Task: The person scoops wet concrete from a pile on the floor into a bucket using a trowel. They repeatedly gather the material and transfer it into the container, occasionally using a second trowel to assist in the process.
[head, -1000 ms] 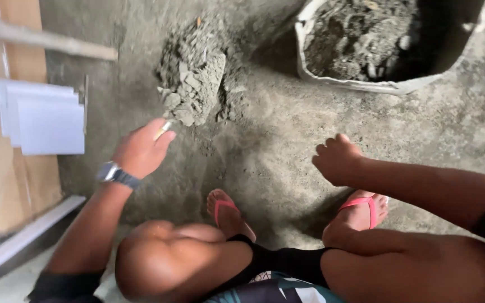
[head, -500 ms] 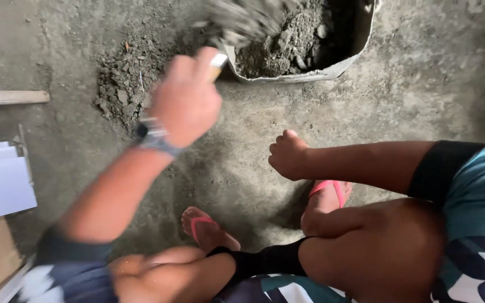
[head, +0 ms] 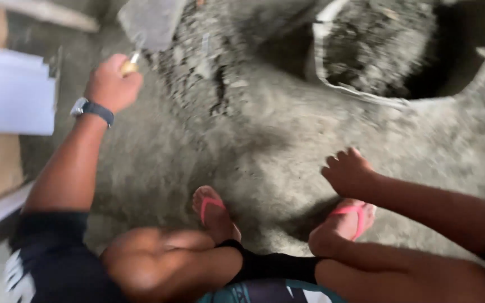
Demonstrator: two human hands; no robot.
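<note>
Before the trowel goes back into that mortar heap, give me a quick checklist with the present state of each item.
1. Left hand closed on the trowel handle: ok.
2. Blade load: cannot tell, blurred.
3. Mortar heap right beside the blade: ok.
4. Right hand empty, apart from the heap: ok.
5. Feet in pink sandals apart from the heap: ok.
6. White tiles free of mortar: ok.
7. Bag of mix open: ok.

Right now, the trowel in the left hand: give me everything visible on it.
The trowel has a flat grey blade, blurred and dusted with mortar, a thin metal neck and a pale wooden handle. The left hand is closed round the handle, only its end showing. The blade is held up at the frame's top, beside the grey mortar pile; whether it touches the pile cannot be told.
</note>
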